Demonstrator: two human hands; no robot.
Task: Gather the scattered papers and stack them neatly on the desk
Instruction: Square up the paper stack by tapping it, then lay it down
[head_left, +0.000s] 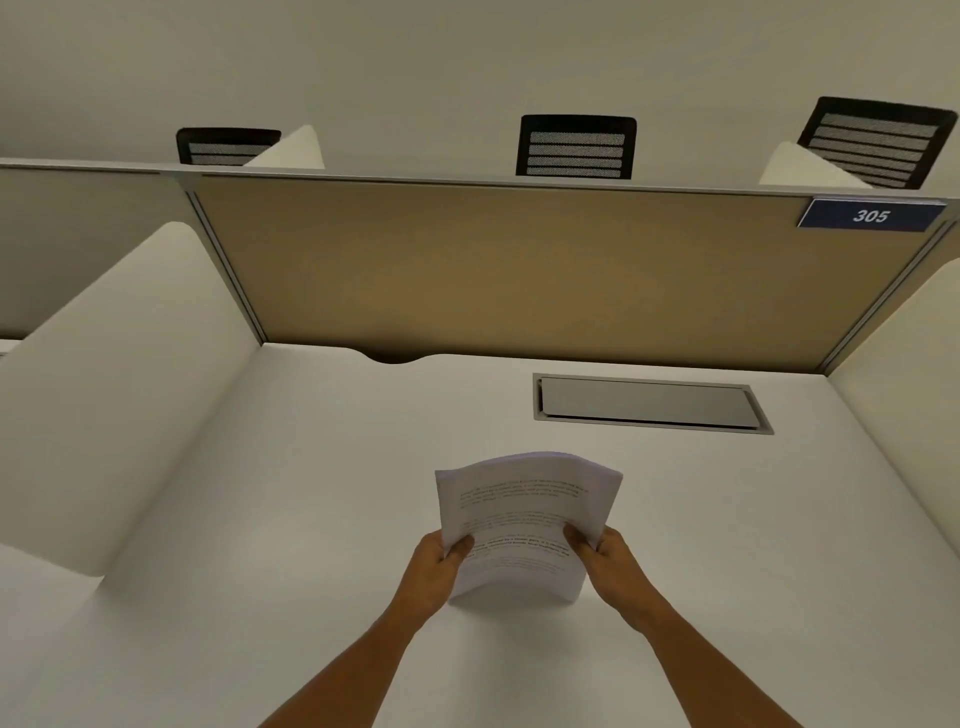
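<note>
A stack of white printed papers (524, 514) stands on its lower edge on the white desk (311, 519), bowed slightly toward me. My left hand (436, 566) grips its left edge with the thumb on the front page. My right hand (605, 558) grips the right edge the same way. Both forearms reach in from the bottom of the view. I see no loose sheets elsewhere on the desk.
A grey metal cable hatch (649, 404) is set flush in the desk behind the papers. A tan partition panel (519, 270) with a blue "305" plate (871, 214) closes the back. White side dividers (119, 364) flank the desk. Black chair backs (575, 146) show beyond.
</note>
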